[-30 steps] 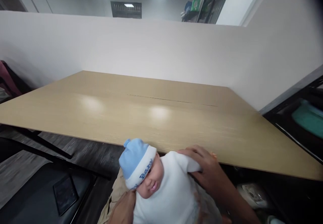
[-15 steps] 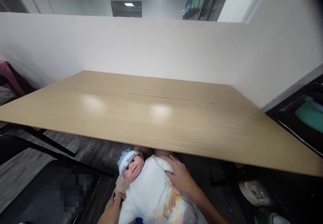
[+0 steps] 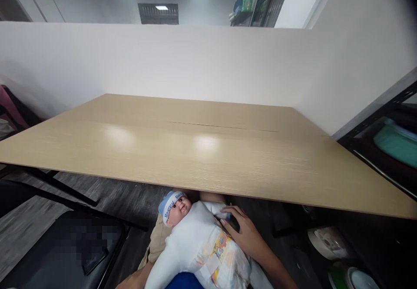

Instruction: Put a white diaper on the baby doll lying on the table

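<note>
- Fingers [image 3: 239,213] of the right hand [image 3: 245,234] are slightly bent, with the thumb parted from them and their tips at a sleeve cuff of the doll [image 3: 197,232]; whether they grip it, I cannot tell.
- Left hand [image 3: 138,277] shows partly at the bottom, beside the doll's other sleeve; its fingers are hidden, so their hold cannot be told.
- Doll lies face up on the person's lap, head toward the left, over beige cloth [image 3: 158,237] and blue cloth [image 3: 184,281].
- It wears a white top [image 3: 182,247], a printed diaper [image 3: 228,260] and a blue-and-white hat [image 3: 170,205].
- Tabletop [image 3: 195,158] stretches beyond the doll.
- Black chair [image 3: 39,256] stands to the left, bearing a dark flat object [image 3: 94,261].
</note>
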Demonstrator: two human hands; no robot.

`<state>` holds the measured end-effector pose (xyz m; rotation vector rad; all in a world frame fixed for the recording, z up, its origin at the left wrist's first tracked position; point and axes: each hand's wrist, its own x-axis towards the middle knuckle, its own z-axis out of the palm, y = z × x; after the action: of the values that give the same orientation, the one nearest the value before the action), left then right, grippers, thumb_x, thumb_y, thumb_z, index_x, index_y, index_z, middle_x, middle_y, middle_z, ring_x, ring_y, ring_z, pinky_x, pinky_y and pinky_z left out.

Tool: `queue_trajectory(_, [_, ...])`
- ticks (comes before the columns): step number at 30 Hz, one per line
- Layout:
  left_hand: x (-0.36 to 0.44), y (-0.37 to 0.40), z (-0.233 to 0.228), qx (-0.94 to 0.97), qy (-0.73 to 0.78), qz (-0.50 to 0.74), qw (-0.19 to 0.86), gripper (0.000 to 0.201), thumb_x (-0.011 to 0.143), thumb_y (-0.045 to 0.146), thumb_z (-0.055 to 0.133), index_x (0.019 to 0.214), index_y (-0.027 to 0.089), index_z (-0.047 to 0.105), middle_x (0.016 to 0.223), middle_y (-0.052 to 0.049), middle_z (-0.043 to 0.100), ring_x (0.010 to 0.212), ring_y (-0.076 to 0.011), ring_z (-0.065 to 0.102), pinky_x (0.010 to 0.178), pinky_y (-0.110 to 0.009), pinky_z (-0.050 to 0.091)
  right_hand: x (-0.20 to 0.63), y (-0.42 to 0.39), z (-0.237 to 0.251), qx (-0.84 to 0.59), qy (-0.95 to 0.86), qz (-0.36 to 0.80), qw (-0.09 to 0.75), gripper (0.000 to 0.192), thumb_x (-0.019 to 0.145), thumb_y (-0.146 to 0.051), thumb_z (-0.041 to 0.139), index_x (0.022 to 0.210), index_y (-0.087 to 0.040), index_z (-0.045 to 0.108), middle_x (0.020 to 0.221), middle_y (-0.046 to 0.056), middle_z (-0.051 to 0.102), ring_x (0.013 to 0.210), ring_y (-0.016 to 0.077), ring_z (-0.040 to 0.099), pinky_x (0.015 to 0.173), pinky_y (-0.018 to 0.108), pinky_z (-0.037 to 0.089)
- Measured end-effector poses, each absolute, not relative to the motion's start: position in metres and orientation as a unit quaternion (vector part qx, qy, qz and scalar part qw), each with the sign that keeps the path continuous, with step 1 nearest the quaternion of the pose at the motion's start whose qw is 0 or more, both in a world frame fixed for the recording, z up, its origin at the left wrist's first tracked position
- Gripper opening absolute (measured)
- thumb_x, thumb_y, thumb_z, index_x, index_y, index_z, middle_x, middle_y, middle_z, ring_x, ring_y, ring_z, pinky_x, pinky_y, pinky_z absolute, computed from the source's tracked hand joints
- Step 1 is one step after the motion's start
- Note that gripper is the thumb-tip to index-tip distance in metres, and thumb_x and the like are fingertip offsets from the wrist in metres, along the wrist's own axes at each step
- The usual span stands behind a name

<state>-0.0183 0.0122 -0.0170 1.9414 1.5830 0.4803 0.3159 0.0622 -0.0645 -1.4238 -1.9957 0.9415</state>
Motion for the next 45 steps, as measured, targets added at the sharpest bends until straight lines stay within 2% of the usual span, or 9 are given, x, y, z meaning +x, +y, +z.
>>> queue_trajectory(4, [-0.032,-0.013,-0.027,0.713,0.608,0.169,0.304,0.054,0.089,0.053,0.067,0.143,0.056,0.064,0.122,0.000,0.080,0.131,-0.0478,0.066,0.099,-0.065,0.058,0.326,0.039,-0.043,-0.505,-0.721,0.413,0.233,0.027,0.102,-0.046,0.064,0.107,-0.025,0.080,0.107,0.008,0.081,0.104,0.0291,0.076,0.098,0.044,0.059])
queue_trajectory(7, [-0.034,-0.037,-0.029,0.711,0.606,0.165,0.316,0.059,0.087,0.049,0.068,0.146,0.044,0.066,0.133,-0.007,0.076,0.124,-0.0433,0.069,0.103,-0.060,0.058,0.327,0.033,-0.040,-0.508,-0.713,0.419,0.240,0.026,0.101,-0.046,0.066,0.105,-0.024,0.081,0.106,0.008,0.081,0.103,0.0293,0.077,0.096,0.042,0.059])
queue_trajectory(11, [0.003,-0.023,-0.021,0.755,0.515,0.210,0.347,0.049,0.102,0.038,0.058,0.151,0.034,0.059,0.152,-0.011,0.064,0.141,-0.0336,0.057,0.123,-0.052,0.044,0.323,0.035,-0.048,-0.516,-0.725,0.389,0.239,0.031,0.103,-0.047,0.061,0.093,-0.023,0.079,0.098,0.008,0.080,0.097,0.0282,0.076,0.091,0.040,0.058])
queue_trajectory(17, [0.058,0.020,-0.020,0.835,0.355,0.196,0.372,0.038,0.103,0.037,0.066,0.141,0.033,0.065,0.135,-0.006,0.070,0.125,-0.0279,0.060,0.112,-0.044,0.044,0.323,0.034,-0.062,-0.522,-0.730,0.354,0.264,0.035,0.104,-0.048,0.058,0.084,-0.024,0.073,0.089,0.005,0.078,0.087,0.0256,0.074,0.085,0.037,0.056])
queue_trajectory(25, [0.058,0.023,-0.035,0.831,0.361,0.205,0.372,0.017,0.099,0.040,0.075,0.113,0.030,0.073,0.121,-0.003,0.069,0.113,-0.0241,0.057,0.103,-0.039,0.041,0.347,0.067,-0.088,-0.567,-0.699,0.315,0.301,0.041,0.102,-0.056,0.058,0.088,-0.024,0.077,0.092,0.009,0.082,0.091,0.0298,0.077,0.088,0.042,0.059])
queue_trajectory(31, [0.061,0.019,-0.026,0.821,0.367,0.194,0.391,0.011,0.103,0.036,0.070,0.111,0.029,0.071,0.122,-0.003,0.067,0.116,-0.0235,0.056,0.104,-0.039,0.041,0.333,0.063,-0.073,-0.546,-0.719,0.281,0.325,0.030,0.105,-0.045,0.057,0.111,-0.025,0.078,0.112,0.011,0.081,0.109,0.0310,0.076,0.100,0.047,0.059])
queue_trajectory(39, [0.018,0.006,0.000,0.804,0.285,0.141,0.502,0.008,0.098,0.030,0.075,0.106,0.026,0.073,0.103,0.000,0.076,0.100,-0.0179,0.068,0.098,-0.029,0.050,0.278,0.029,-0.021,-0.397,-0.835,0.330,0.189,0.030,0.105,-0.028,0.062,0.134,-0.028,0.069,0.135,0.007,0.071,0.130,0.0252,0.064,0.114,0.041,0.050])
queue_trajectory(42, [0.013,0.005,-0.007,0.799,0.266,0.114,0.527,0.013,0.096,0.032,0.077,0.106,0.024,0.077,0.097,0.000,0.077,0.090,-0.0167,0.069,0.085,-0.025,0.053,0.281,0.025,-0.012,-0.407,-0.846,0.311,0.147,0.017,0.105,-0.032,0.062,0.116,-0.025,0.073,0.118,0.007,0.074,0.114,0.0270,0.067,0.104,0.042,0.052])
queue_trajectory(45, [0.026,0.013,-0.013,0.816,0.264,0.119,0.500,0.019,0.100,0.039,0.074,0.112,0.024,0.075,0.095,0.000,0.077,0.087,-0.0160,0.069,0.090,-0.027,0.052,0.312,0.020,0.001,-0.433,-0.829,0.330,0.125,0.037,0.110,-0.046,0.051,0.088,-0.023,0.070,0.092,0.006,0.074,0.093,0.0247,0.068,0.093,0.039,0.053])
